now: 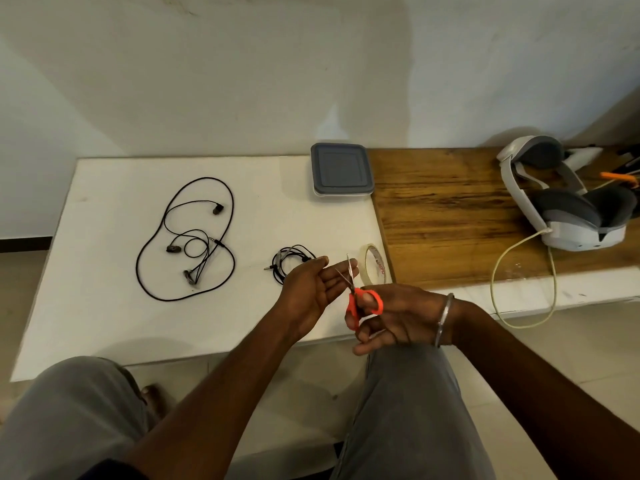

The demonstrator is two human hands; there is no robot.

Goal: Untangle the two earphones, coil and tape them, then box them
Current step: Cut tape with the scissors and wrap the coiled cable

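Hands were close together over the near edge of the desk [104, 306]. My left hand [311, 285] lay flat, palm up. My right hand [391, 317] had its fingers curled through the orange scissors [360, 301], blades apart and pointing away from me. The coiled earphone [292, 263] sat just past my left hand, plug sticking out left, so that hand was nearer. The tape roll [374, 265] stood on edge just beyond the blades. The loose earphone [194, 237] lay spread out far left, and the lidded box [341, 173] sat at the back.
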